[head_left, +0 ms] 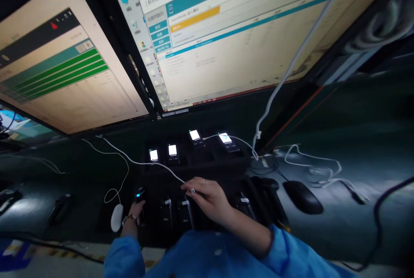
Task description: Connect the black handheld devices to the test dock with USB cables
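Overhead, 2 monitors (246,32) above dark bench (339,226)

The right monitor (258,32) header reads "F3D查号_IMEI校验".

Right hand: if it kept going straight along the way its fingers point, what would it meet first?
Probably the white cable: the right hand points left, fingertips at the cable's near end. Depth is unclear.

Two lit monitors (246,32) hang over a dim, dark desk (355,217) strewn with white cables (310,165).
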Tool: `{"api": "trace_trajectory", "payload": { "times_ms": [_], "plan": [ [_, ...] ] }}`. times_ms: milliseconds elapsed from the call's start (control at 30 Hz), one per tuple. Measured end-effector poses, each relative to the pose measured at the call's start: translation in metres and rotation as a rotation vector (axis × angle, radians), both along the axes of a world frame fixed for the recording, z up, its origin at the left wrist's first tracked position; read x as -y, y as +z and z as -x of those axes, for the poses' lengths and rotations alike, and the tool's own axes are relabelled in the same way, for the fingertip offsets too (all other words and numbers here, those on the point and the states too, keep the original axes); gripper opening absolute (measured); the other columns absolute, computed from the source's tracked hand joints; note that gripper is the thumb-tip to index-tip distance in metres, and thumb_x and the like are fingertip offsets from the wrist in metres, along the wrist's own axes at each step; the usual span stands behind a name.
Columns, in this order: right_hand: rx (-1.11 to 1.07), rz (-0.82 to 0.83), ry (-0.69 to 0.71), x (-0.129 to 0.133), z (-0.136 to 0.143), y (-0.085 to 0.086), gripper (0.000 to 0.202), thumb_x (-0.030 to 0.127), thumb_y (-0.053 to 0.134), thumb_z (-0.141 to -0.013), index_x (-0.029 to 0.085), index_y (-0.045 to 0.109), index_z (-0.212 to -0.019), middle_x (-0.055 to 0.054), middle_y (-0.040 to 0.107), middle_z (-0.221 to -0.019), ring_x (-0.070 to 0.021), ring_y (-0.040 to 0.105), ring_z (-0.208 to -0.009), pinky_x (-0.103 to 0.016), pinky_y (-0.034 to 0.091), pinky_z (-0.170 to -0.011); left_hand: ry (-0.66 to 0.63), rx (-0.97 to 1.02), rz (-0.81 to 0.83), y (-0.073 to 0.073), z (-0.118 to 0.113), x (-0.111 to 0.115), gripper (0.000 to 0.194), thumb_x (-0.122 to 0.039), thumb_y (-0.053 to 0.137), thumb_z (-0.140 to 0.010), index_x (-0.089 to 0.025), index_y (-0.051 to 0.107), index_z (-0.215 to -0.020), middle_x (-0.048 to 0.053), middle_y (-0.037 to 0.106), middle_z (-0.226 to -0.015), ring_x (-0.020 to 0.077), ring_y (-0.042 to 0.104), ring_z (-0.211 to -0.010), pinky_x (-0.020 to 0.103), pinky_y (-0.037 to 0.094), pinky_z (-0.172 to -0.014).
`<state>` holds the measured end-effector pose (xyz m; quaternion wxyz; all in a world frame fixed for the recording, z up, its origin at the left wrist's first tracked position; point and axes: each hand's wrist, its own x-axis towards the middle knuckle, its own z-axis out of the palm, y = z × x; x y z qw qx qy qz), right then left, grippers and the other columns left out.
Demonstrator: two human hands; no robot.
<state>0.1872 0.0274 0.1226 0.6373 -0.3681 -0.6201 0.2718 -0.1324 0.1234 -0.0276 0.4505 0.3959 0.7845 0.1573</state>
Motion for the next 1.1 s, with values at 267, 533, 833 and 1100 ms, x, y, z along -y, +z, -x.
{"api": "trace_trajectory", "payload": {
  "times_ms": [267,533,833,1100],
  "plan": [
    [0.072,-0.038,-0.023,0.009,-0.008,-0.003,0.027,0.008,0.057,-0.085,0.025,0.067,-0.104,-0.004,0.073,-0.086,-0.0152,0.068,-0.077,-0.027,0.058,-0.066,-0.137,0.007,-0.145,0.065,-0.022,0.066,0.046,-0.047,0.063,-0.073,-0.015,0.063,-0.106,0.006,0.072,-0.085,0.0215,0.066,-0.082,0.030,0.049,-0.076],
    [0.148,-0.067,0.035,0.007,0.002,-0.012,0.024,0.010,0.058,-0.086,0.022,0.067,-0.105,-0.004,0.073,-0.086,-0.0146,0.066,-0.077,-0.028,0.056,-0.069,-0.220,0.193,-0.045,0.074,-0.060,0.111,0.069,-0.064,0.061,-0.068,-0.011,0.055,-0.112,-0.001,0.059,-0.065,0.0134,0.052,-0.059,0.027,0.043,-0.059],
    [0.128,-0.067,0.076,0.010,0.004,-0.013,0.021,0.014,0.057,-0.089,0.022,0.068,-0.104,-0.004,0.074,-0.085,-0.0148,0.067,-0.077,-0.028,0.056,-0.068,-0.177,0.196,-0.058,0.084,-0.056,0.105,0.068,-0.059,0.061,-0.071,-0.013,0.050,-0.119,0.000,0.063,-0.073,0.0133,0.053,-0.062,0.027,0.043,-0.062],
    [0.165,0.042,0.111,0.009,0.012,-0.024,0.023,0.021,0.049,-0.093,0.023,0.068,-0.107,-0.004,0.066,-0.080,-0.0124,0.064,-0.069,-0.021,0.055,-0.061,0.150,0.391,-0.136,0.096,-0.036,0.096,0.058,-0.054,0.071,-0.063,-0.015,0.058,-0.104,0.001,0.064,-0.067,0.0155,0.059,-0.062,0.028,0.046,-0.061]
  ]
}}
